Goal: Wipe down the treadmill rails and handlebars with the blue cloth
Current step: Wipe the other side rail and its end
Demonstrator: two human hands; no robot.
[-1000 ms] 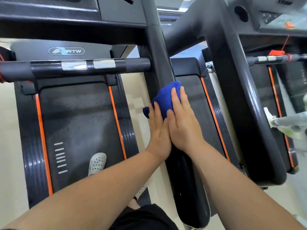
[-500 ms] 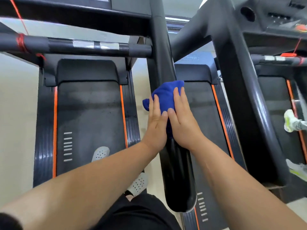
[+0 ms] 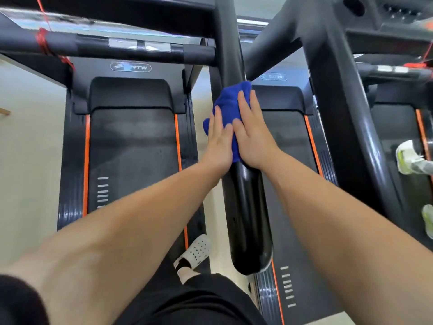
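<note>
The glossy black plastic side rail (image 3: 248,214) of the treadmill runs away from me as a long, rounded bar, smooth enough to throw back streaks of light, and it ends in a blunt, capsule-shaped tip close to my waist. Further up it joins a matte dark grey upright (image 3: 228,43). To its left a round black handlebar (image 3: 117,46) crosses the view, with two silvery metal sensor plates set in it and a thin red cord wound around it near its left end. Below lies the dull black rubber running belt (image 3: 132,146), edged by thin orange stripes and ribbed side strips.

The soft, deep blue cloth (image 3: 230,102) is bunched into a thick, rumpled wad on top of the side rail, just below where the rail meets the upright. A loose fold of it hangs off the rail's left side.

My left hand (image 3: 218,141) lies flat on the cloth's left part, fingers straight and close together. My right hand (image 3: 251,134) lies flat beside it on the cloth's right part, fingers likewise extended, its thumb touching my left hand's forefinger. Both palms press down on the cloth and neither hand curls around it. My white perforated clog (image 3: 195,252) stands on the belt's right edge.
</note>
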